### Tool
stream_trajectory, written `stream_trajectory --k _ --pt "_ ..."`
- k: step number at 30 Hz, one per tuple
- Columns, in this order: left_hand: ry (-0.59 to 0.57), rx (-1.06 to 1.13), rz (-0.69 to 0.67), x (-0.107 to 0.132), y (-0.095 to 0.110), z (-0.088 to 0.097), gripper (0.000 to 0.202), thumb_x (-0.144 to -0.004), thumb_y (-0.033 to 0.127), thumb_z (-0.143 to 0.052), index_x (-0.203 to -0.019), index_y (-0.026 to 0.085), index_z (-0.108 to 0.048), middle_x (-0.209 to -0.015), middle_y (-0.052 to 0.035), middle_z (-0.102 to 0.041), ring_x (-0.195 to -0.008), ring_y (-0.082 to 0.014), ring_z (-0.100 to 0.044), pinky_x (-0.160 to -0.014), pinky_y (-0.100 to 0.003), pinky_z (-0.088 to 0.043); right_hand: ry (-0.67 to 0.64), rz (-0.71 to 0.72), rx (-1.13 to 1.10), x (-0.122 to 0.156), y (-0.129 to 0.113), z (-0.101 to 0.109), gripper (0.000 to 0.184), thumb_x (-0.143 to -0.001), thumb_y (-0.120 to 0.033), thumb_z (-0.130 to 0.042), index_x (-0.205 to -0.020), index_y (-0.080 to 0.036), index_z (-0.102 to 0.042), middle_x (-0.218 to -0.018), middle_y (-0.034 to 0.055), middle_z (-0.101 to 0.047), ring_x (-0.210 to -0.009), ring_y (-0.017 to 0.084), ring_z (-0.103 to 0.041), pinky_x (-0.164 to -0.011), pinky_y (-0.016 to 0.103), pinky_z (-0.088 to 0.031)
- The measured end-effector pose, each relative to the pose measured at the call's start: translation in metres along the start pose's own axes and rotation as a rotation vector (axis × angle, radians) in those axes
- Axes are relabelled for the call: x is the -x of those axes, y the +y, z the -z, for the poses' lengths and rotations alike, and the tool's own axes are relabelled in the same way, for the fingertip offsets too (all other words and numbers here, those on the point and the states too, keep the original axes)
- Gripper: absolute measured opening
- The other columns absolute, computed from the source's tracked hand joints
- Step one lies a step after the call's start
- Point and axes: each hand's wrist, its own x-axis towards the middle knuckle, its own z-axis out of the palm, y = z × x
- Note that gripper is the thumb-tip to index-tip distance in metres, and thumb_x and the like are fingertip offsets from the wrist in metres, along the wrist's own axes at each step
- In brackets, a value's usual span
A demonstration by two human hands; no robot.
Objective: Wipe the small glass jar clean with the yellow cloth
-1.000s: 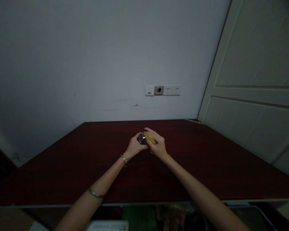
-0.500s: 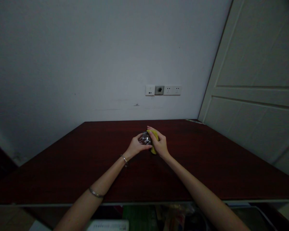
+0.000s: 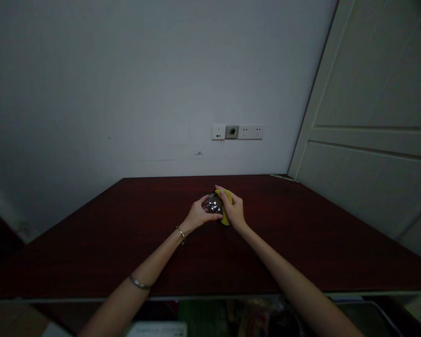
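Between my two hands, above the dark red table (image 3: 147,252), is a shiny, rounded, see-through object (image 3: 215,204) that looks like glass; its exact kind is hard to make out. My left hand (image 3: 198,215) is closed around its left side, thumb along the near edge and fingers behind. A yellow cloth (image 3: 226,217) is gripped in my right hand (image 3: 235,211) and pressed to the object's right side. The right fingers reach round the far side of the cloth and are partly hidden.
Behind the table stands a pale wall with a row of sockets (image 3: 243,132). A white panelled door (image 3: 375,126) borders the right side. Under the table's front edge lie a white box (image 3: 157,329), a green item (image 3: 203,318) and other dim things.
The round object shows a little more of its front, and the right hand with the yellow cloth has shifted very slightly right. Both hands keep their hold.
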Motion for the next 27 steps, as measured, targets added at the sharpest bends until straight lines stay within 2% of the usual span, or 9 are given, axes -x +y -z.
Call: stream_trajectory --k 4,11,18,22,27 --pt "-0.025 0.011 -0.017 -0.002 -0.003 0.002 0.07 -0.044 0.013 -0.083 -0.108 0.012 -0.054 -0.114 -0.0121 -0.06 -0.098 -0.0226 -0.061 -0.088 -0.035 -0.049 -0.011 -0.073 -0.021 -0.005 0.0 0.002 0.033 -0.079 -0.041 -0.056 -0.097 -0.017 -0.069 -0.104 0.0081 -0.068 -0.099 0.023 -0.063 -0.09 0.037 -0.047" --pt "-0.029 0.013 -0.011 -0.001 0.0 0.003 0.069 -0.047 0.017 -0.082 -0.109 0.011 -0.054 -0.114 -0.0133 -0.06 -0.098 -0.0227 -0.06 -0.089 -0.036 -0.047 -0.009 -0.101 -0.044 -0.007 0.004 0.003 0.036 -0.079 -0.044 -0.055 -0.097 -0.016 -0.069 -0.104 0.0092 -0.068 -0.097 0.024 -0.062 -0.089 0.039 -0.047" --pt "-0.031 0.038 -0.054 0.0 0.002 0.006 0.058 -0.053 0.024 -0.08 -0.106 0.012 -0.06 -0.105 -0.0095 -0.065 -0.095 -0.021 -0.06 -0.088 -0.033 -0.045 0.022 -0.107 -0.046 -0.01 0.007 0.005 0.04 -0.078 -0.047 -0.055 -0.094 -0.014 -0.069 -0.101 0.0102 -0.069 -0.095 0.025 -0.063 -0.088 0.04 -0.048" --pt "-0.055 0.101 -0.069 -0.002 -0.002 0.009 0.055 -0.055 0.036 -0.078 -0.102 0.011 -0.063 -0.102 -0.0097 -0.066 -0.093 -0.021 -0.059 -0.085 -0.03 -0.044 0.068 -0.09 -0.037 -0.013 0.012 0.008 0.041 -0.079 -0.048 -0.053 -0.096 -0.014 -0.068 -0.103 0.0105 -0.068 -0.097 0.025 -0.062 -0.089 0.04 -0.047" --pt "-0.077 0.177 -0.01 -0.002 -0.007 0.01 0.058 -0.056 0.046 -0.076 -0.1 0.01 -0.064 -0.092 -0.0087 -0.066 -0.082 -0.0183 -0.06 -0.075 -0.028 -0.046 0.128 0.003 0.064 -0.016 0.013 0.012 0.037 -0.081 -0.046 -0.051 -0.091 -0.015 -0.068 -0.097 0.0093 -0.068 -0.095 0.022 -0.061 -0.089 0.036 -0.045"
